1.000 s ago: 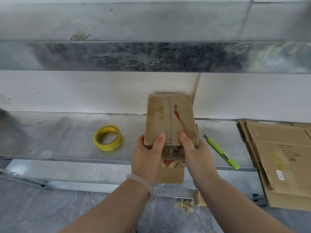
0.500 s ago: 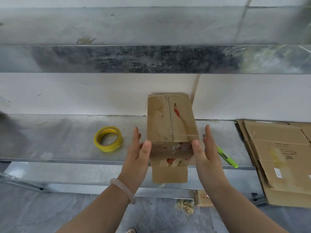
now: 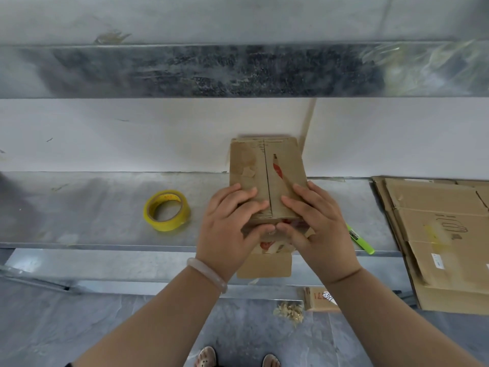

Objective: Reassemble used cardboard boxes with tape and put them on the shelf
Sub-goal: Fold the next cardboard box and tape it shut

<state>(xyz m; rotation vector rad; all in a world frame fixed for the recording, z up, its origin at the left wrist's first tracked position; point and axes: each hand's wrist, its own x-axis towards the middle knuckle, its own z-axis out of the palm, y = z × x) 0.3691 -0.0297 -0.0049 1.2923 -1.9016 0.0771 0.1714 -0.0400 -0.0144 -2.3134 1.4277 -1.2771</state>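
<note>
Cardboard box point(image 3: 267, 165) stands on the metal shelf point(image 3: 92, 207), its back against the white wall; top flaps meet along a centre seam; one loose flap point(image 3: 264, 266) hangs below the shelf's front edge

Left hand point(image 3: 227, 229): open, fingers laid flat on the left top flap, thumb on the box's front face; pale bracelet point(image 3: 209, 274) on that wrist

Right hand point(image 3: 317, 229): open, fingers flat on the right top flap, thumb on the front face, touching the left thumb

Yellow tape roll point(image 3: 166, 210) lies flat on the shelf left of the box, apart from it; green pen-shaped tool point(image 3: 361, 239) just right of the right hand; flattened cardboard stack point(image 3: 444, 234) at far right
</note>
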